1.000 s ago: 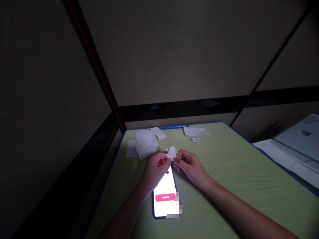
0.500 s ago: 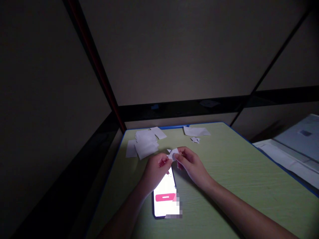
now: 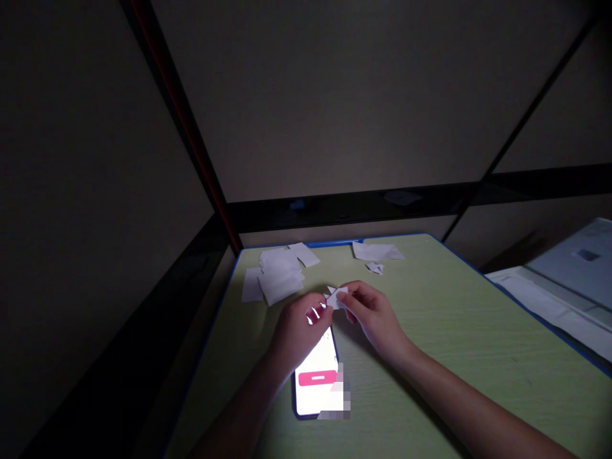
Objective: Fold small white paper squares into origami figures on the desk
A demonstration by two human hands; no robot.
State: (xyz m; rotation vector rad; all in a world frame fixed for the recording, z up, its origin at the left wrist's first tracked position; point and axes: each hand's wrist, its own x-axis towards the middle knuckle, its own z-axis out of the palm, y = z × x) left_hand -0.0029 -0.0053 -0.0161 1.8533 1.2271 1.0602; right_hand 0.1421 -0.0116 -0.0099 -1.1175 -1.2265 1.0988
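Note:
Between my two hands is a small folded white paper point(image 3: 336, 298), held just above the far end of a lit phone point(image 3: 315, 392). My left hand point(image 3: 297, 328) pinches the paper's left lower edge between thumb and fingers. On the other side, my right hand point(image 3: 375, 315) grips the paper with its thumb on top. The phone lies on the green table point(image 3: 459, 319) and shows a white screen with a red bar; my left hand covers part of its upper end.
Loose white sheets point(image 3: 280, 280) overlap at the table's far left. A flat white paper point(image 3: 378, 252) and a small folded piece point(image 3: 375, 268) lie at the far right. A blue rod point(image 3: 335, 243) rests along the far edge. White sheets and a grey panel point(image 3: 578, 261) stand beyond the right edge.
The folded paper has turned and shifted slightly right between my fingers, and its pointed corners show differently. My right hand has moved slightly right. The phone and loose papers have stayed put.

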